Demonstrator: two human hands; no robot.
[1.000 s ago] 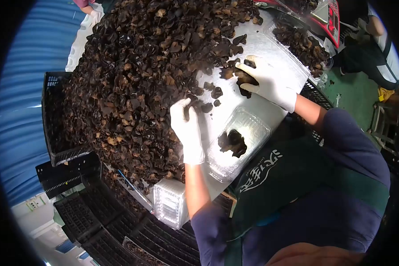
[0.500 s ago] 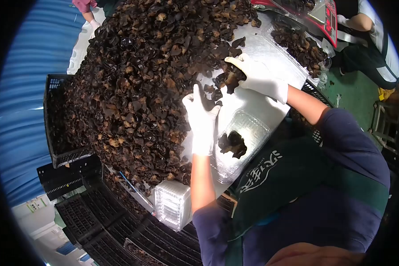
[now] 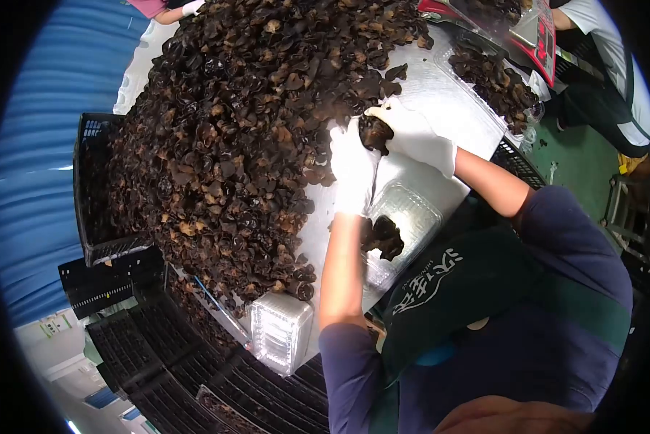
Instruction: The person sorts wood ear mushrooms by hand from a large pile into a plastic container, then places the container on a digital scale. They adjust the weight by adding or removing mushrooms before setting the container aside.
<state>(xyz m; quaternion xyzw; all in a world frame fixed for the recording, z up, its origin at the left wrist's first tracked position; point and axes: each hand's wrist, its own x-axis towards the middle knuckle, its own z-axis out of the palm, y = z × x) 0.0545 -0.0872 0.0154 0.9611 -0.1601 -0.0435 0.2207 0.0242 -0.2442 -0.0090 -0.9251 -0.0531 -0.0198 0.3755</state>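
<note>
A big heap of dark dried fungus pieces (image 3: 238, 123) covers the white table (image 3: 441, 90). My left hand (image 3: 354, 166) and my right hand (image 3: 412, 130), both in white gloves, meet at the heap's near edge and cup a clump of fungus (image 3: 374, 132) between them. Just below the hands lies an open clear plastic tray (image 3: 401, 217) with a few fungus pieces in it; my left forearm crosses over its left side.
Another clear tray (image 3: 495, 79) filled with fungus lies at the table's right end, near a red scale (image 3: 538, 29). A stack of empty clear trays (image 3: 278, 329) sits at the near edge. Black crates (image 3: 93, 188) stand at left and below. Other people are at the top left and right.
My left hand slid right along the heap's edge and my right hand moved left. The two now meet, gathering loose pieces into one clump held between them.
</note>
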